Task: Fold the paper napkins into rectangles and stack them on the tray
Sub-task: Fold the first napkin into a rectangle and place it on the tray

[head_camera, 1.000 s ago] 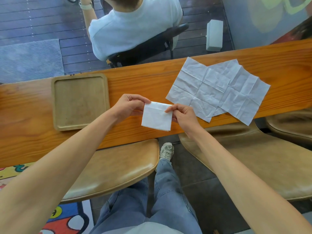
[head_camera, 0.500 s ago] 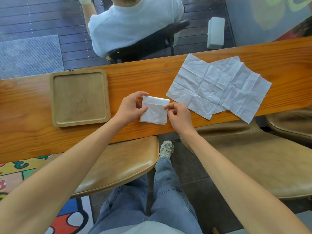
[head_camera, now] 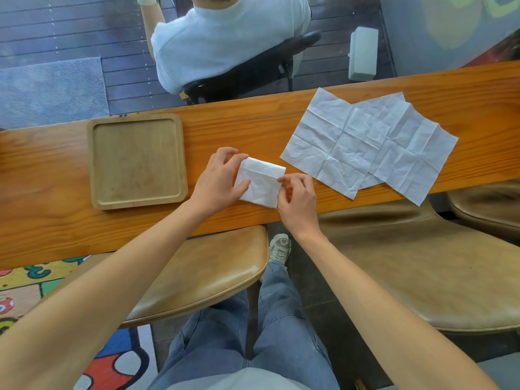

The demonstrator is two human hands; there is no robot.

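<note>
Plainly unprinted, the folded napkin (head_camera: 260, 182) is pinched by left hand (head_camera: 218, 181) and right hand (head_camera: 298, 199).

I counted 1 folded napkin (head_camera: 260, 182) on the table (head_camera: 42, 192), 2 unfolded napkins (head_camera: 334, 142) (head_camera: 416, 159) overlapping beside it, 1 wooden tray (head_camera: 180, 164), 3 chair seats (head_camera: 202, 277) (head_camera: 422, 263) (head_camera: 489, 204), and 1 other person (head_camera: 225, 38) seated beyond.

On the bench (head_camera: 281, 130), the tray (head_camera: 137, 161) lies at the left and the unfolded napkins (head_camera: 365, 144) overlap at the right. Between them lies the folded napkin (head_camera: 260, 182), left hand (head_camera: 218, 181) on its left edge, right hand (head_camera: 298, 201) at its right.
</note>
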